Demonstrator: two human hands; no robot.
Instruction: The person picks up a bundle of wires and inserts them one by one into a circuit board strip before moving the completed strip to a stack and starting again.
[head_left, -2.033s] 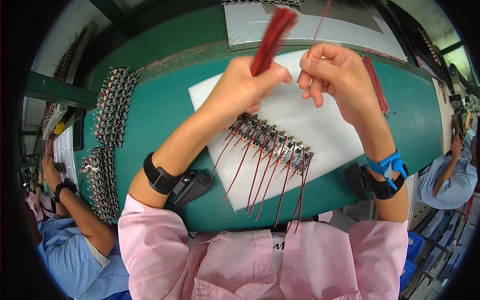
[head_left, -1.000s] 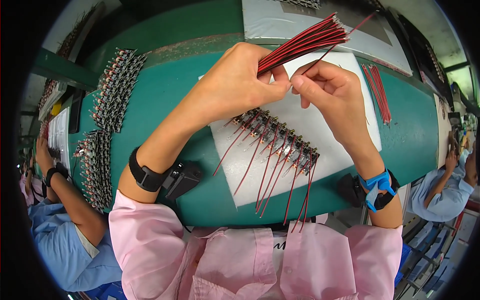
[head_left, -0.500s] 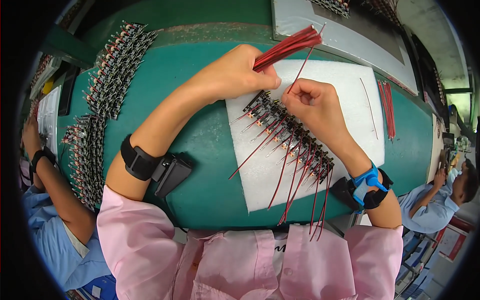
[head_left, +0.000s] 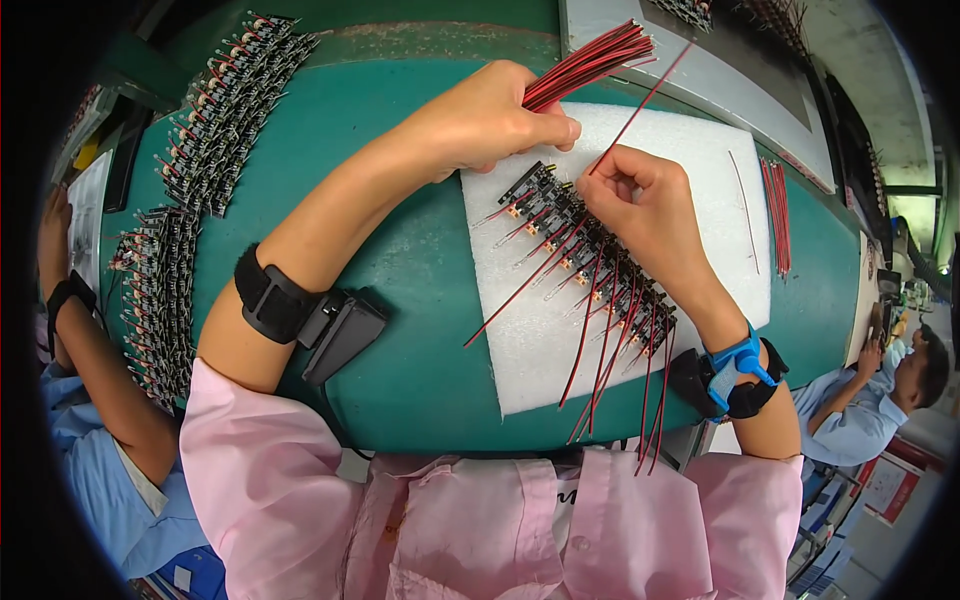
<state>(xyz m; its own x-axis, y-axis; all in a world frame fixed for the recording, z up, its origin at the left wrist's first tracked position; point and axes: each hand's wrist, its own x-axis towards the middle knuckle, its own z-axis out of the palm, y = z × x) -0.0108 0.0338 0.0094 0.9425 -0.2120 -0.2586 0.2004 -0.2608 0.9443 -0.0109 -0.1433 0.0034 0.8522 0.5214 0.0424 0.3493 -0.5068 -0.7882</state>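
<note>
My left hand (head_left: 495, 120) is closed around a bundle of red and black wires (head_left: 595, 65), whose ends fan out to the upper right. Between the thumb and forefinger of my right hand (head_left: 640, 195) is pinched a single red-black wire (head_left: 645, 105), slanting up and right. Just below that hand a row of small black circuit boards (head_left: 585, 245) lies diagonally on a white foam sheet (head_left: 510, 385). Several red-black wires trail from the boards toward me, some past the sheet's near edge. My right fingertips hide part of the row.
More boards stand in rows (head_left: 225, 120) on the green table (head_left: 400, 290) at the left. A loose wire (head_left: 743, 205) lies on the foam, and a wire bundle (head_left: 776, 215) sits beyond its right edge. A grey metal case (head_left: 700, 90) stands behind. Co-workers in blue sit on both sides.
The single wire in my right hand now reaches farther up and right. Both hands have shifted slightly to the right, and the left has risen a little with its bundle.
</note>
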